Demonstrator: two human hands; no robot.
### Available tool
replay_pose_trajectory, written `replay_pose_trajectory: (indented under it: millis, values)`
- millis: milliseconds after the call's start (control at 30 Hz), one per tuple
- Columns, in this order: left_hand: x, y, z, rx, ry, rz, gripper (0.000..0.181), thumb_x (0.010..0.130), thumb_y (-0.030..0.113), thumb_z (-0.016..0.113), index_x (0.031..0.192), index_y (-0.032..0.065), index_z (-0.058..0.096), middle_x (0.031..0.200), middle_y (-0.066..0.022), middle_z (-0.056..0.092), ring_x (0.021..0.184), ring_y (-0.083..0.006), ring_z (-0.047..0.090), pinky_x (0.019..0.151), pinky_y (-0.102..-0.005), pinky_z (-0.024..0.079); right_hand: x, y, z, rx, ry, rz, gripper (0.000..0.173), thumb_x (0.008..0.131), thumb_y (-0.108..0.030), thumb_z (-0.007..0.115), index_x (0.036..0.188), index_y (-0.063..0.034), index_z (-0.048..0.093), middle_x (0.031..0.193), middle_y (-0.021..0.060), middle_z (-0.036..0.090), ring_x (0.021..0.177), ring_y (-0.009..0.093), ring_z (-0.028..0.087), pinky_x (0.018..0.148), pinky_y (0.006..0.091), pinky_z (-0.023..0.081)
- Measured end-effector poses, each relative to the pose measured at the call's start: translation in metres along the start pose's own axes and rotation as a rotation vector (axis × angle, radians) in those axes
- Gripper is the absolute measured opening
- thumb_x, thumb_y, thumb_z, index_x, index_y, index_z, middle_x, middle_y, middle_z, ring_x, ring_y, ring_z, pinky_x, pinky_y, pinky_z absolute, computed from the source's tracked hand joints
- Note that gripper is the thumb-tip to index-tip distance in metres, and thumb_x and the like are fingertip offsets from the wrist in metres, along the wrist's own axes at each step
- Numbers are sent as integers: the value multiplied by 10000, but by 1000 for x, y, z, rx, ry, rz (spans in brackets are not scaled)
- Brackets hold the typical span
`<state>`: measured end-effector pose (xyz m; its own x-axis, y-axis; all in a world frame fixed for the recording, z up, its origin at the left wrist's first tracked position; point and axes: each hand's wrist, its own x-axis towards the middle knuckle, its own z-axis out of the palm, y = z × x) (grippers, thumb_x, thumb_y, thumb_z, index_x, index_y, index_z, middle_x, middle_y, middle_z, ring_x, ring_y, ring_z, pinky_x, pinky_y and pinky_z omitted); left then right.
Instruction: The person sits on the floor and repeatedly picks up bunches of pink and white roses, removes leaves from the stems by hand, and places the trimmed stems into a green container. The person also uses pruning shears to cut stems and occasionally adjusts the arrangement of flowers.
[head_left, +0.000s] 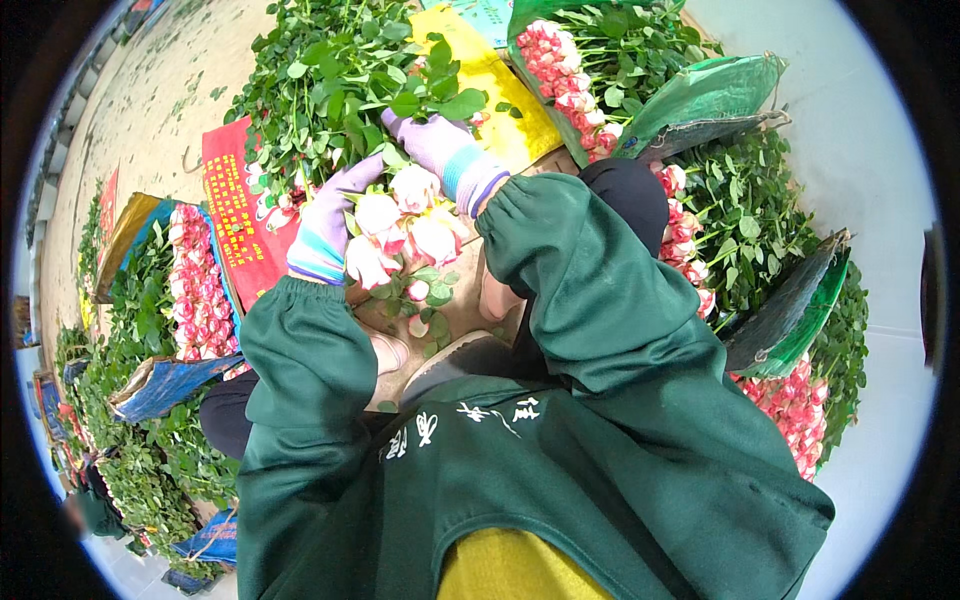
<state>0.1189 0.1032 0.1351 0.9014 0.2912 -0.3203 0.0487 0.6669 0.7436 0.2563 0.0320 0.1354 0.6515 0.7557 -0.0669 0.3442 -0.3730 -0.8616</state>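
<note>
A small bunch of pale pink-and-white roses (409, 217) is in front of me, blooms towards my body and leafy stems pointing away. My left hand (337, 199), in a lavender knitted glove with a striped cuff, grips it from the left, just behind the blooms. From the right, my right hand (442, 146) in a matching glove closes over the stems. Leaves and petals cover some of the fingertips. Beyond both hands lies a big heap of leafy rose stems (322, 90), with a few blooms showing at its near edge.
Rose bundles in green woven sacking (720, 90) line my right side; others in blue sacking (176, 386) lie at left. A red printed sack (244, 217) and a yellow sheet (502, 97) flank the heap. Loose leaves dot the floor (157, 97). Another person (97, 506) is far left.
</note>
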Motion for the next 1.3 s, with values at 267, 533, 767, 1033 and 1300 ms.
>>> replay_pose_trajectory:
  millis: [267,533,767,1033,1300]
  values:
    - [-14,-13,8,478,-28,221,391,874,101,463,1241,-33,461,1210,-108,527,1074,-172,524,950,-296,407,1,-8,-6,-213,-15,91,454,819,-483,501,1089,-131,593,1050,150,616,967,313,582,854,376,452]
    - [-16,-5,24,-174,177,-135,249,882,93,494,1097,-9,566,1066,-118,614,852,-202,632,776,-318,528,5,7,-31,-489,-148,-196,445,757,-471,575,1006,-105,626,963,181,628,890,320,607,774,386,481]
    - [-9,-12,-19,-163,-10,-22,314,915,150,428,1160,-19,530,1068,-123,615,920,-203,620,846,-323,505,-43,-27,-51,-313,-203,-347,394,800,-445,553,982,-100,610,843,184,630,792,346,608,707,416,476]
    - [-3,-14,-19,-120,131,55,284,869,131,547,1128,13,560,1029,-110,627,842,-189,638,758,-317,542,-33,12,-15,-254,-20,-405,376,838,-442,472,985,-126,613,893,166,632,855,340,597,755,419,468]
    - [-4,-11,-22,-126,41,5,210,870,134,536,1023,6,599,894,-95,646,757,-178,639,688,-300,544,-39,10,-12,-95,-139,-219,374,805,-423,560,1046,-141,605,944,155,636,874,318,602,769,386,466]
